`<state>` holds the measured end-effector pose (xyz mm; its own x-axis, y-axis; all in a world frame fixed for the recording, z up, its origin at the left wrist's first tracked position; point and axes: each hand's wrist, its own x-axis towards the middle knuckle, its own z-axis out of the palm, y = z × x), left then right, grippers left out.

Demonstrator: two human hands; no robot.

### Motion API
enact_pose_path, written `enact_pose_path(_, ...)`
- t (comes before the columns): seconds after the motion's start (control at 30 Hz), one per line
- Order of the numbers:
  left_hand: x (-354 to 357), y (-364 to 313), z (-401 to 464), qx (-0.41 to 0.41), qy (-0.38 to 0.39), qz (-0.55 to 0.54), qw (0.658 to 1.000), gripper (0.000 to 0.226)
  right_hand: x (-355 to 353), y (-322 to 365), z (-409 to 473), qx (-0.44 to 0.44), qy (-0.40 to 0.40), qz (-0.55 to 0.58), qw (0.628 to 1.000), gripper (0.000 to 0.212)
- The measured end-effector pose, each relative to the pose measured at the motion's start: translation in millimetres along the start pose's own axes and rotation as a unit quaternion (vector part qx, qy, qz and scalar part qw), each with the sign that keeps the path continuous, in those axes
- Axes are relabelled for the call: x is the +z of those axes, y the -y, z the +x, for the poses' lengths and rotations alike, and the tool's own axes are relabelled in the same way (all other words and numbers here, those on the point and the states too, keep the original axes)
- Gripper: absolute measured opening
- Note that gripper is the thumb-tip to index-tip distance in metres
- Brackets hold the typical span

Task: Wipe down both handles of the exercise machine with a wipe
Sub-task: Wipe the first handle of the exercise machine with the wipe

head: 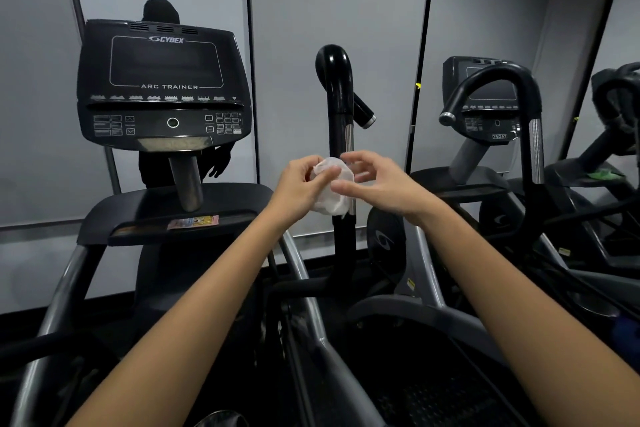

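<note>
White wipe [333,185] pinched between both hands, forearms outstretched

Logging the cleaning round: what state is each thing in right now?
wipe: bunched up, held between both hands.
left hand: grips the wipe.
right hand: fingers pinch the wipe.
handle: upright, behind the wipe.
console screen: dark.

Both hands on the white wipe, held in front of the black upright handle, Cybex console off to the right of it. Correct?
Not quite. The head view shows the Cybex console to the left of the black upright handle, not the right. The rest holds: left hand and right hand both hold the white wipe in front of that handle.
</note>
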<state>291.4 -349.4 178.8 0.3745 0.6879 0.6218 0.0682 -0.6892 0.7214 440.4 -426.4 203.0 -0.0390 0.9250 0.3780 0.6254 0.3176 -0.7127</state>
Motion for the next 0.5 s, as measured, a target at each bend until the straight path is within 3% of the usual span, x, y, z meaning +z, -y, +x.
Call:
enact_pose_path(0.1, -4.8, -0.7, -1.3, 0.01, 0.042, 0.033, 0.999, 0.031, 0.3, -4.0, -0.2, 0.0, -0.037, 0.024, 0.999, 0.008)
enact_pose_path(0.13, -6.3, -0.7, -1.6, 0.01, 0.046, 0.04, 0.998, 0.027, -0.9, -4.6, -0.1, 0.007, -0.046, 0.033, 0.998, 0.005)
enact_pose_path(0.23, -10.2, -0.9, -4.3, 0.012, 0.056, 0.041, 0.998, 0.03, -3.7, -4.4, 0.6, 0.024, -0.023, 0.089, 0.996, 0.013)
enact_pose_path(0.33, -10.9, 0.3, -9.4, 0.029, 0.063, 0.036, 0.997, 0.037, -2.7, -2.2, 1.4, 0.014, -0.009, 0.074, 0.997, 0.008)
enact_pose_path(0.5, -11.7, 0.4, -11.8, 0.028, 0.053, 0.008, 0.998, 0.05, -3.9, -1.1, 1.0, 0.024, 0.039, 0.07, 0.997, 0.022)
